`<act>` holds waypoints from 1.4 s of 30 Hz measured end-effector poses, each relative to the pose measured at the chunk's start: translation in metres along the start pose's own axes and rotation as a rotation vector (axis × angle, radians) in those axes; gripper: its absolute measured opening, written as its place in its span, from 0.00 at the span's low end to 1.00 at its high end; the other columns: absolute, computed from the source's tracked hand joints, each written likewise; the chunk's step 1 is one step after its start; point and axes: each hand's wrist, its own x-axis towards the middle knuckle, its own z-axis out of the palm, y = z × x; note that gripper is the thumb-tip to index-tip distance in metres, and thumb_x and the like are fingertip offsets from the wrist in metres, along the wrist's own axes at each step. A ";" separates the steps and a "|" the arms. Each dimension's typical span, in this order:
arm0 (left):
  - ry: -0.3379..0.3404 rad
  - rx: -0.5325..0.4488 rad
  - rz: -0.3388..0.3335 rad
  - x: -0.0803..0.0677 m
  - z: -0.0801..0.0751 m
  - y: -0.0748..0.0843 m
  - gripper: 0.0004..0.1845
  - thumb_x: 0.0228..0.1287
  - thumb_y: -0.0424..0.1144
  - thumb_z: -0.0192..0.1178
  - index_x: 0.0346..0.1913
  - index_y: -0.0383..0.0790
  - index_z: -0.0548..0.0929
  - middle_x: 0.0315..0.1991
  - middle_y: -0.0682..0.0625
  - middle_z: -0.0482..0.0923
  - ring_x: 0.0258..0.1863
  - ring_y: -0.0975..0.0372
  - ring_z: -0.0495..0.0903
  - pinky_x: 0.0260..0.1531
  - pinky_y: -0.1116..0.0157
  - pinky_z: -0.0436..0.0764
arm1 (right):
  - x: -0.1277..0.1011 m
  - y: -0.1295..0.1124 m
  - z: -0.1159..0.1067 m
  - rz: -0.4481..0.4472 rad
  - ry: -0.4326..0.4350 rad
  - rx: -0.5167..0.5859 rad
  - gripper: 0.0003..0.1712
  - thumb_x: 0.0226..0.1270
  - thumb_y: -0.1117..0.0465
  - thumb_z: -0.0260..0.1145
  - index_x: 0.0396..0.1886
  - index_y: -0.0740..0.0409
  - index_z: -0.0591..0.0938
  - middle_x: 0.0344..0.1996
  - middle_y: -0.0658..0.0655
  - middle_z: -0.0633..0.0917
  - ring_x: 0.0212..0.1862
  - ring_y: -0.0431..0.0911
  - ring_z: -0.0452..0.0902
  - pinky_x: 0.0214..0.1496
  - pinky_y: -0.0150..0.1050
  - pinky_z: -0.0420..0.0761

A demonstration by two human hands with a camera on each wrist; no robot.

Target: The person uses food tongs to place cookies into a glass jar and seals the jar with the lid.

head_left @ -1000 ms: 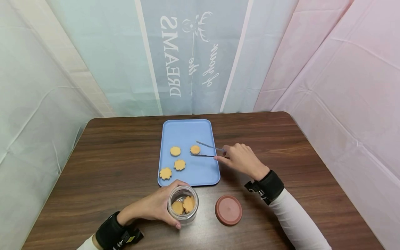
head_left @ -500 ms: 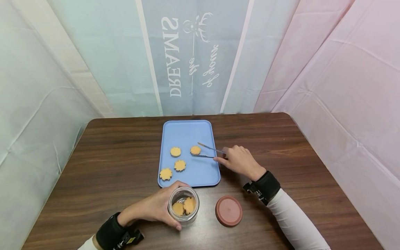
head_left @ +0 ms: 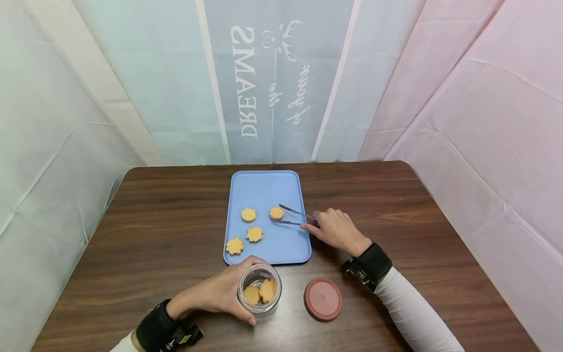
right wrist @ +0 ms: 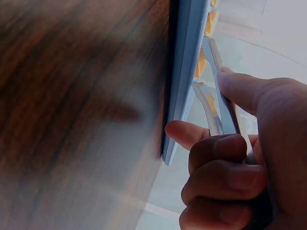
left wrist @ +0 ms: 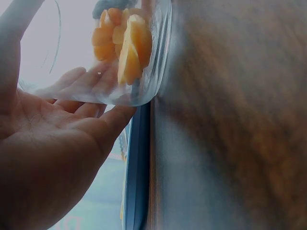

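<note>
My left hand holds a clear glass jar from its left side, fingers behind and thumb in front. A few cookies lie in the bottom of the jar, seen through the glass in the left wrist view. My right hand grips metal tongs, thumb on one arm and fingers curled round the other. The tongs' tips reach over a blue tray, spread on either side of a round yellow cookie. Whether they touch that cookie, I cannot tell.
Further left on the tray lie a round cookie and two flower-shaped cookies. A reddish-brown lid lies on the wooden table, right of the jar. A printed curtain hangs behind the table.
The far arm of the tongs has come nearer to the cookie, narrowing the gap between the tips. My right hand has shifted slightly toward me. The left hand and jar stay in place.
</note>
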 end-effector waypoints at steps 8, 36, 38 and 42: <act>0.006 -0.003 0.000 0.001 0.001 0.001 0.51 0.48 0.49 0.86 0.72 0.50 0.66 0.64 0.48 0.79 0.64 0.57 0.79 0.68 0.59 0.76 | 0.001 0.001 0.004 -0.008 -0.002 -0.001 0.28 0.74 0.38 0.69 0.22 0.50 0.74 0.15 0.43 0.62 0.16 0.38 0.62 0.17 0.33 0.57; -0.005 -0.033 -0.012 0.000 0.001 0.001 0.51 0.49 0.48 0.86 0.72 0.51 0.65 0.65 0.47 0.79 0.65 0.56 0.79 0.69 0.57 0.75 | 0.001 0.001 0.009 -0.037 0.023 -0.022 0.24 0.76 0.40 0.67 0.24 0.49 0.76 0.15 0.43 0.60 0.17 0.39 0.63 0.17 0.34 0.56; -0.005 -0.036 -0.012 0.000 0.001 0.002 0.51 0.49 0.48 0.86 0.72 0.51 0.65 0.65 0.47 0.79 0.65 0.55 0.79 0.69 0.56 0.75 | 0.001 0.001 0.009 -0.042 0.026 -0.021 0.24 0.76 0.41 0.67 0.24 0.48 0.76 0.15 0.43 0.60 0.17 0.39 0.62 0.17 0.34 0.56; -0.005 -0.035 -0.008 0.001 0.000 0.002 0.51 0.49 0.48 0.86 0.72 0.51 0.65 0.65 0.48 0.78 0.65 0.55 0.79 0.70 0.57 0.75 | 0.001 0.001 0.009 -0.051 0.044 -0.020 0.24 0.77 0.41 0.67 0.23 0.49 0.75 0.14 0.43 0.61 0.16 0.39 0.62 0.16 0.34 0.56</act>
